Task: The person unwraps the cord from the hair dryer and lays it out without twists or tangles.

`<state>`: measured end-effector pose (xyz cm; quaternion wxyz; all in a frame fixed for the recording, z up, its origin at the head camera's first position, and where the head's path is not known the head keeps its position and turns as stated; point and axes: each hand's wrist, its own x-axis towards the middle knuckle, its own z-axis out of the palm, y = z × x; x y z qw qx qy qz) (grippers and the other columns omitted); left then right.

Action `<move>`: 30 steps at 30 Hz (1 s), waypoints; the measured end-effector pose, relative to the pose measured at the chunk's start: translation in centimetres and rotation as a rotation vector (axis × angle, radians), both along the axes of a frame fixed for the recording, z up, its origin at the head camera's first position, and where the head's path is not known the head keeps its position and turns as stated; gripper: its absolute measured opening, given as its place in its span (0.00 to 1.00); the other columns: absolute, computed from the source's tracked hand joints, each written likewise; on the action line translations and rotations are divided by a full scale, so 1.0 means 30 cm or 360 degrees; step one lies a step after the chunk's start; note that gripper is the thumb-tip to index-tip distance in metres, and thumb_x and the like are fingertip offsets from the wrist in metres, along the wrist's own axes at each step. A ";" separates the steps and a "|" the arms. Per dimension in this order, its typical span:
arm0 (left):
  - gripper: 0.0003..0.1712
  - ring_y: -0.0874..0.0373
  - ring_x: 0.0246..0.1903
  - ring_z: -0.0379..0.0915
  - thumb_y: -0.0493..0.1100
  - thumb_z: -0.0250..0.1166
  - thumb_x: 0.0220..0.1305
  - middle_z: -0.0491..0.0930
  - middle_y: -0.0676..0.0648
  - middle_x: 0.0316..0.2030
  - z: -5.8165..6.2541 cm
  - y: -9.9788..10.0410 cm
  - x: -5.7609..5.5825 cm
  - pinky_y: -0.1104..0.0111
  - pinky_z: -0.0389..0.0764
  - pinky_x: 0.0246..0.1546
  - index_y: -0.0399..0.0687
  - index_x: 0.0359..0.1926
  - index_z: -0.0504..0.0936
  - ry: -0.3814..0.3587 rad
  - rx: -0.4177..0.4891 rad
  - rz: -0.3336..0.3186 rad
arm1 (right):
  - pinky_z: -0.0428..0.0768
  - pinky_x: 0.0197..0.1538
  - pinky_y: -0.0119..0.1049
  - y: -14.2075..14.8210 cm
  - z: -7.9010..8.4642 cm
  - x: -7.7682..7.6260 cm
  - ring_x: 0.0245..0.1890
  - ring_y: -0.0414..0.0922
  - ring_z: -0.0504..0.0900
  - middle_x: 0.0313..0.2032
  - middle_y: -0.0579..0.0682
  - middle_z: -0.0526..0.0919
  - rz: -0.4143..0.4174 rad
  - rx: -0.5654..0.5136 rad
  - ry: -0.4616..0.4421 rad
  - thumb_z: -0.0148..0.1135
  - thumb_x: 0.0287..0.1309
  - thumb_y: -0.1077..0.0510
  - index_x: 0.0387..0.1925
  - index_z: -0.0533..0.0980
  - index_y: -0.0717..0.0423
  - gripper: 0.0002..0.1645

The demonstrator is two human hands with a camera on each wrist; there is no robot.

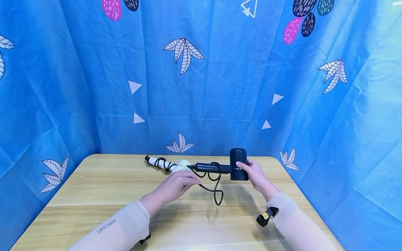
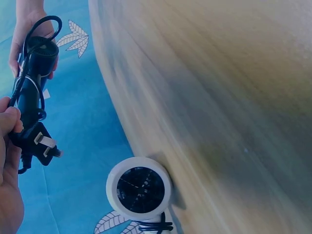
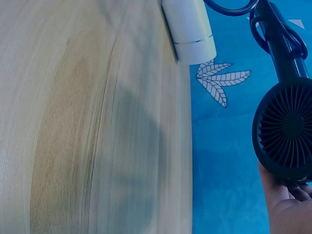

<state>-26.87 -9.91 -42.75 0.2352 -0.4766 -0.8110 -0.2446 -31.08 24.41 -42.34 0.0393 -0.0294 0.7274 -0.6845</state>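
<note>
My right hand [image 1: 255,174] grips the barrel of a dark hair dryer [image 1: 238,156], which is held sideways above the table with its handle pointing left. Its round ribbed grille [image 3: 292,124] faces the right wrist camera. Black cord [image 1: 222,195] loops around the handle and hangs below it. My left hand [image 1: 176,184] pinches part of this cord near the handle's end, and a black two-pin plug [image 2: 43,145] shows beside those fingers in the left wrist view. Behind the left hand lies a white hair dryer [image 1: 182,163], partly hidden, with black cord wound around its handle.
The light wooden table [image 1: 94,188] has its far edge just beyond the white hair dryer. A blue patterned curtain [image 1: 220,87] closes in the back and both sides. Black wrist straps with a camera [image 1: 263,219] sit at the sleeves.
</note>
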 end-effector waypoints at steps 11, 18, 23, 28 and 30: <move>0.15 0.60 0.44 0.81 0.31 0.72 0.58 0.86 0.54 0.43 0.047 0.001 0.010 0.70 0.82 0.49 0.50 0.46 0.89 0.0048 0.0097 -0.0042 | 0.83 0.51 0.39 -0.007 -0.004 0.000 0.48 0.47 0.83 0.57 0.65 0.78 -0.0032 0.0143 0.0020 0.62 0.67 0.50 0.68 0.64 0.68 0.38; 0.18 0.60 0.43 0.80 0.29 0.73 0.56 0.86 0.54 0.43 0.064 0.003 0.003 0.71 0.83 0.45 0.50 0.46 0.89 0.0071 0.0163 -0.0029 | 0.83 0.53 0.41 -0.011 -0.011 0.000 0.49 0.49 0.83 0.58 0.67 0.77 -0.0017 0.0209 0.0029 0.63 0.67 0.50 0.69 0.64 0.68 0.38; 0.19 0.58 0.43 0.80 0.28 0.74 0.54 0.86 0.53 0.43 0.079 0.005 -0.007 0.70 0.83 0.43 0.49 0.46 0.89 0.0126 0.0228 -0.0016 | 0.84 0.49 0.39 -0.014 -0.014 0.002 0.46 0.47 0.84 0.55 0.65 0.79 -0.0001 0.0203 0.0053 0.63 0.66 0.52 0.67 0.64 0.69 0.37; 0.20 0.55 0.45 0.82 0.27 0.74 0.52 0.86 0.51 0.43 0.103 0.004 -0.006 0.66 0.84 0.46 0.48 0.46 0.89 0.0127 0.0264 0.0011 | 0.84 0.49 0.39 -0.011 -0.020 0.001 0.45 0.47 0.84 0.53 0.64 0.80 0.0032 0.0203 0.0063 0.63 0.65 0.53 0.66 0.65 0.70 0.36; 0.19 0.55 0.46 0.82 0.27 0.74 0.54 0.86 0.51 0.43 0.113 0.004 -0.007 0.66 0.84 0.47 0.47 0.47 0.89 0.0126 0.0272 0.0022 | 0.84 0.48 0.40 -0.009 -0.022 0.001 0.44 0.47 0.84 0.53 0.64 0.80 0.0042 0.0206 0.0057 0.63 0.64 0.53 0.65 0.66 0.70 0.35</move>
